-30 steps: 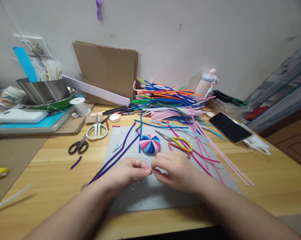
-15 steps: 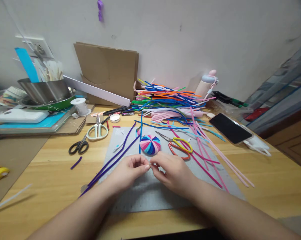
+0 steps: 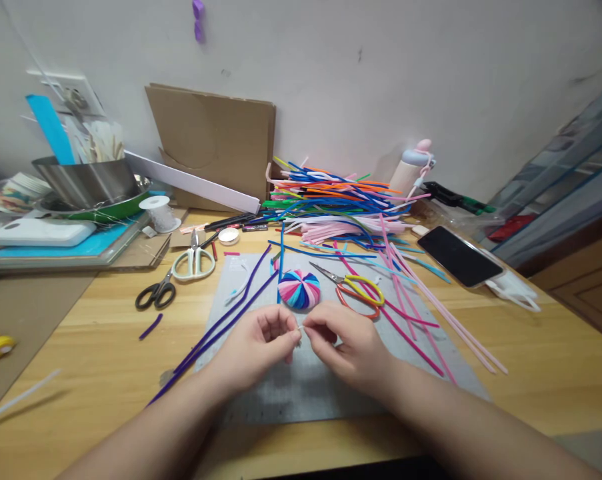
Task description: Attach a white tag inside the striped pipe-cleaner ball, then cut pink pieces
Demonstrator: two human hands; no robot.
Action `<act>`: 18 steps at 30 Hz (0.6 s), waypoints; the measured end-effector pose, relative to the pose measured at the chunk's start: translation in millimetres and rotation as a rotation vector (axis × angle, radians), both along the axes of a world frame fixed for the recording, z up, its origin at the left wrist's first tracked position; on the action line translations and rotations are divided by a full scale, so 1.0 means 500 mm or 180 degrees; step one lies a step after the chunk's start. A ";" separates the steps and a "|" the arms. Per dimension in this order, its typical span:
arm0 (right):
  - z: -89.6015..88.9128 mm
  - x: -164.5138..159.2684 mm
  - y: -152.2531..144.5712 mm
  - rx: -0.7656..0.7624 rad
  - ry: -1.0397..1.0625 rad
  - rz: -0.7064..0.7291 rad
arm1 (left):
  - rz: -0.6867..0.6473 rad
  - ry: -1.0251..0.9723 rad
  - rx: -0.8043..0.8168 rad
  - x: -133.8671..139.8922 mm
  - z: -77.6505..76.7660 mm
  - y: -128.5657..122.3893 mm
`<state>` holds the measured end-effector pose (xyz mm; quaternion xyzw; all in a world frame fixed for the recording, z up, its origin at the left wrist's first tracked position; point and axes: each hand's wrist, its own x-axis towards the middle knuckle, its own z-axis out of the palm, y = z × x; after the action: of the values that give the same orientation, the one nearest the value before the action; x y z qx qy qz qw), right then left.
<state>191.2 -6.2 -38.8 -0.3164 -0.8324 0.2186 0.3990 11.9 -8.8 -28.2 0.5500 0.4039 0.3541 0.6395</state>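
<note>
My left hand (image 3: 268,343) and my right hand (image 3: 353,343) meet fingertip to fingertip over the grey mat (image 3: 331,407), both closed in a pinch. A tiny pale piece (image 3: 301,327) shows between them, too small to name. Just beyond my fingers sits a round puff (image 3: 299,290) of pink, blue, white and purple pipe cleaner segments. Scissors with yellow and red handles (image 3: 363,290) lie open to its right. Two long purple pipe cleaners (image 3: 225,327) run along the left, partly behind my left forearm. A blue pipe cleaner (image 3: 281,250) stretches away behind the puff.
A heap of coloured pipe cleaners (image 3: 335,200) lies against the wall. Pink pipe cleaners (image 3: 445,307) and a phone (image 3: 461,257) are on the right. White-handled scissors (image 3: 194,263), black scissors (image 3: 155,293), a spool (image 3: 159,213) and a metal bowl (image 3: 85,180) are on the left.
My fingertips have moved slightly apart, so the pale piece between them shows more. The left fingers have turned a little. The things on the table stay in place.
</note>
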 end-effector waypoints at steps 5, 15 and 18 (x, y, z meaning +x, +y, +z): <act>-0.001 0.001 0.000 0.0166 0.0182 0.0146 | -0.0035 -0.0207 -0.0068 -0.002 -0.002 -0.002; 0.004 -0.001 0.003 0.0270 0.0419 0.0491 | 0.0174 -0.0649 -0.0003 -0.002 -0.005 -0.002; 0.003 -0.004 0.004 0.0188 0.0549 0.0500 | 0.0288 -0.0730 -0.0003 0.001 -0.002 -0.002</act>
<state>189.4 -4.0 -37.2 -0.2183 -0.8233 0.2510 0.4599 12.5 -9.7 -29.5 0.4869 0.3527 0.4429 0.6651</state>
